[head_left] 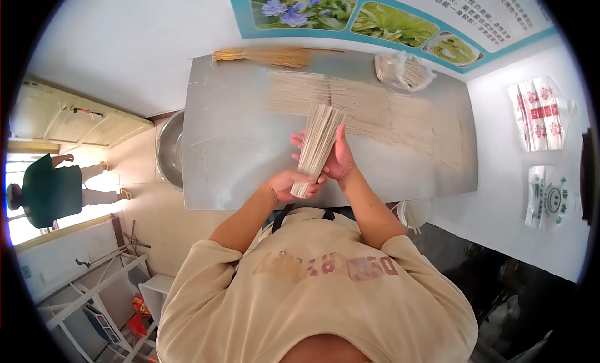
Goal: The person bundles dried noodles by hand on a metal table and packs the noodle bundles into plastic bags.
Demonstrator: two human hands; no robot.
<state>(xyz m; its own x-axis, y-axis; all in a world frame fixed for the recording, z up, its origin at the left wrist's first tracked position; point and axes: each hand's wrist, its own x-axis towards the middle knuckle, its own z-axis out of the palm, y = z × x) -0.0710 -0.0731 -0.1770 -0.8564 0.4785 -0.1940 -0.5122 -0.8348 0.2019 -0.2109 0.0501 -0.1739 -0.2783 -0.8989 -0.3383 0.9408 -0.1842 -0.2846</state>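
Observation:
A thick bundle of thin, pale brown dried noodle-like sticks (320,141) is held in front of my chest, over the near part of the metal table (225,169). My left hand (295,183) wraps round its lower end. Behind the bundle, my right hand (339,155) supports it, with fingers partly hidden and some fingertips showing on the bundle's left side. Beyond my hands, more of the same sticks (400,116) lie spread in flat rows across the table.
A straw brush (269,55) lies at the table's far edge. A clear plastic bag of sticks (405,71) is at the far right. A metal basin (170,150) stands left of the table. Another person (50,189) is far left, near a doorway.

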